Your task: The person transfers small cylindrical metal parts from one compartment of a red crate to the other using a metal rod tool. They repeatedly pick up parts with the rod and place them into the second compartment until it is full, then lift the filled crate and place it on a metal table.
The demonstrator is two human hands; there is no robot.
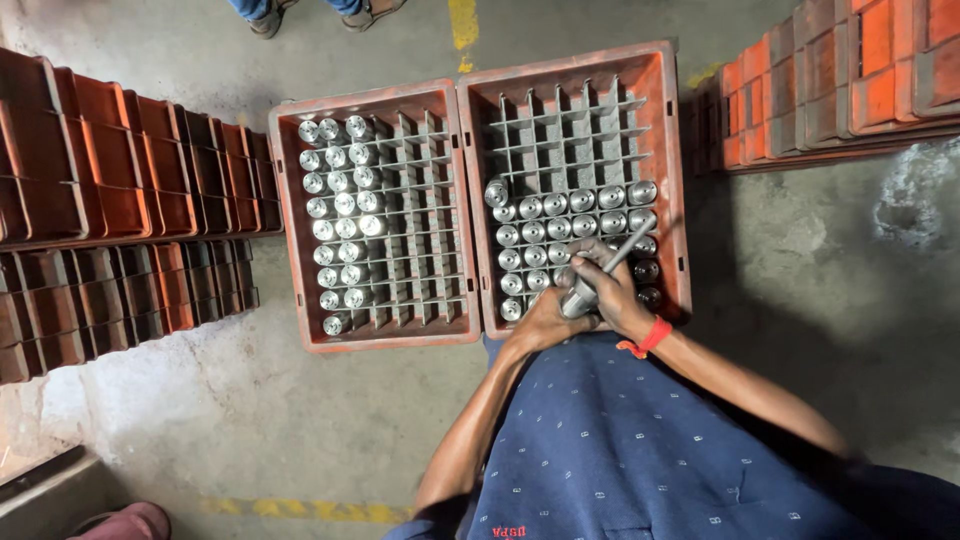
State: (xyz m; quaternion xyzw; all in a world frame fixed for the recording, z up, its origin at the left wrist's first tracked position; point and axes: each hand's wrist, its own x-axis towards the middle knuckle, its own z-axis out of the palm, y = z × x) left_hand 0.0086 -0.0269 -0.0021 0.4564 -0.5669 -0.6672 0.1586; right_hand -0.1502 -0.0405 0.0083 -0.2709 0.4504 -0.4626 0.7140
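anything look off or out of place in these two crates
Mostly orderly: shiny metal cylinders stand upright in the dividers of both crates. One oddity: in the right crate, the cells near the right hand hold a few darker pieces unlike the bright rest. The left hand and right hand hold a metal part.

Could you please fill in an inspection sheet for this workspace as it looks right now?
Surface: grey concrete floor with worn yellow lines.
Job's things: two orange divided crates side by side; left crate has metal cylinders in its left columns; right crate has cylinders in its lower rows.
Clutter: nothing seen.
Hands: left hand and right hand together grip a metal rod-shaped tool over the right crate.
Cables: nothing seen.
Surroundings: stacked empty crates left and upper right; another person's feet at the top.
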